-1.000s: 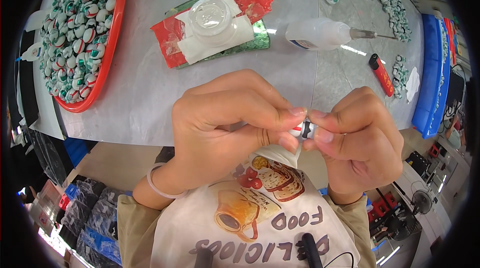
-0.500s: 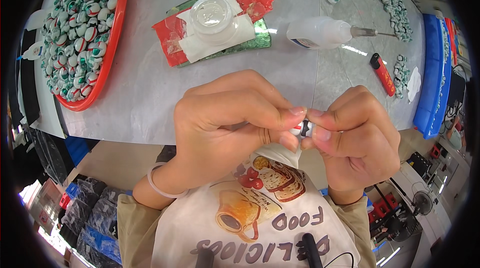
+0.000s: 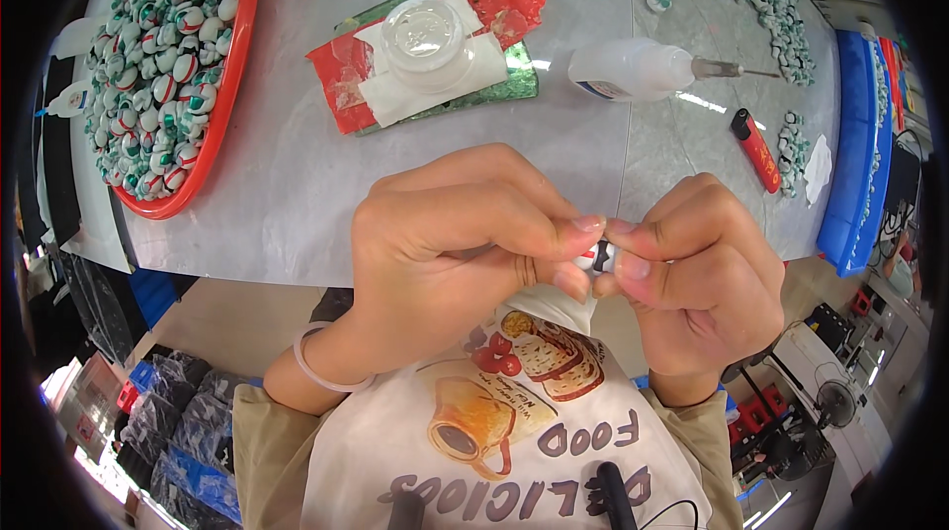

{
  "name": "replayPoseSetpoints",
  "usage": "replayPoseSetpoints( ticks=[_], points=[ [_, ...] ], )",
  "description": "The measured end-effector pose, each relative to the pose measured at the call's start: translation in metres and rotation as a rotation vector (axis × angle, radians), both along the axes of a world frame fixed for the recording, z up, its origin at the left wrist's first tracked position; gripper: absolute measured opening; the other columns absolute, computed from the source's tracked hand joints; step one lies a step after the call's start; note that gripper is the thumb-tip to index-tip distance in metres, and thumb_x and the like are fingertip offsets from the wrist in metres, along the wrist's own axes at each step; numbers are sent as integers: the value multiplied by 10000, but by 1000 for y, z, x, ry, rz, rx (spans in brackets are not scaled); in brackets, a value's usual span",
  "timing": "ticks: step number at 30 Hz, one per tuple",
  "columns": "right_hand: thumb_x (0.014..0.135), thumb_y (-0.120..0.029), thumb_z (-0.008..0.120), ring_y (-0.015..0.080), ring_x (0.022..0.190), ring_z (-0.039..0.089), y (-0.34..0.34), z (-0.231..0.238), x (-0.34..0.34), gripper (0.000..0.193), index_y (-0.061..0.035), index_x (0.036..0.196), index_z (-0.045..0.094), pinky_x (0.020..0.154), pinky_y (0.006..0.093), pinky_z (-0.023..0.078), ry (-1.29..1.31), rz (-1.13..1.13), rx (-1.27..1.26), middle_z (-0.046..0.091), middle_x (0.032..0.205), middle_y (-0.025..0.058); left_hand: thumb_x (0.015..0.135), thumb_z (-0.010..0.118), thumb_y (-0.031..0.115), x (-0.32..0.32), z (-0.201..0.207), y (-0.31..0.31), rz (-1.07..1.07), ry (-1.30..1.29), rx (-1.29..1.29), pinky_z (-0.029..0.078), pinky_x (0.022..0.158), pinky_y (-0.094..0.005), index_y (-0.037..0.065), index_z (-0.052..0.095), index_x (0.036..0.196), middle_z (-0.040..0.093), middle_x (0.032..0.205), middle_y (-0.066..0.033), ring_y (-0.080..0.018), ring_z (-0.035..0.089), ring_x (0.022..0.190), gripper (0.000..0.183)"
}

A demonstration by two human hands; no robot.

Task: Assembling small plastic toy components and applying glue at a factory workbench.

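Observation:
Between my two hands, in front of my apron, is a small white figurine piece [image 3: 599,255] with black and red markings. My left hand [image 3: 455,233] pinches its left side between thumb and fingertips. On its other side, my right hand [image 3: 697,278] grips it the same way, the other fingers curled in. Both thumbs and index fingers nearly meet above the piece and hide most of it. Beyond the hands lies a white squeeze bottle [image 3: 633,69] with a long needle tip. A clear round plastic cup [image 3: 423,36] sits on folded white paper to its left.
A red basin [image 3: 235,85] heaped with white, green and red pieces stands at the left. Under the cup are red sheeting [image 3: 341,65] and a green slab [image 3: 519,85]. At right lie a red lighter [image 3: 755,151], green-white pieces [image 3: 786,36] and a blue bin [image 3: 850,154].
My hands hold nearly the same pose, pinching the small piece. The view has shifted very slightly; nothing has been let go or picked up.

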State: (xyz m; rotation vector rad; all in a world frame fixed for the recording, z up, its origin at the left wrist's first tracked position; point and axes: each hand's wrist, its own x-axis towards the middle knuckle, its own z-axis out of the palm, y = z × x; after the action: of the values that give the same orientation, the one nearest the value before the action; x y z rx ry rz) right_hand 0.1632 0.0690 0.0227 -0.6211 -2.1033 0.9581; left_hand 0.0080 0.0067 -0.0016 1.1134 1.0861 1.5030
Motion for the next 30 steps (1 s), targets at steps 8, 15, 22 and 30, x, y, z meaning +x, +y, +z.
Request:
replayPoseSetpoints(
  ticks=[8,15,22,30],
  points=[
    [505,30,692,152,462,452,0,-4,-3,196,-17,589,522,389,233,327,49,-52,11,503,576,69,602,642,-160,0,-1,0,-11,2,4,511,536,-234,-29,634,753,595,724,-105,-143,591,626,200],
    [506,50,678,164,461,450,0,-1,-2,193,-10,597,519,390,242,329,56,-31,14,492,576,70,638,626,-149,-1,2,-2,-28,-54,-35,493,527,-222,-24,631,766,590,758,-94,-136,590,635,178],
    [571,86,655,191,569,496,-12,6,-6,184,-14,675,542,474,258,372,-30,-162,146,538,672,100,727,620,-44,-1,2,-1,-56,-171,-160,477,672,-236,-11,608,867,604,819,-77,-115,582,771,145],
    [782,-194,575,265,867,480,-26,3,-9,210,-22,901,592,637,312,401,-140,-62,248,482,1033,197,762,594,-48,-14,19,-11,-196,-608,-306,476,767,-292,-46,558,1000,589,939,-130,-187,581,866,241]
  ],
)
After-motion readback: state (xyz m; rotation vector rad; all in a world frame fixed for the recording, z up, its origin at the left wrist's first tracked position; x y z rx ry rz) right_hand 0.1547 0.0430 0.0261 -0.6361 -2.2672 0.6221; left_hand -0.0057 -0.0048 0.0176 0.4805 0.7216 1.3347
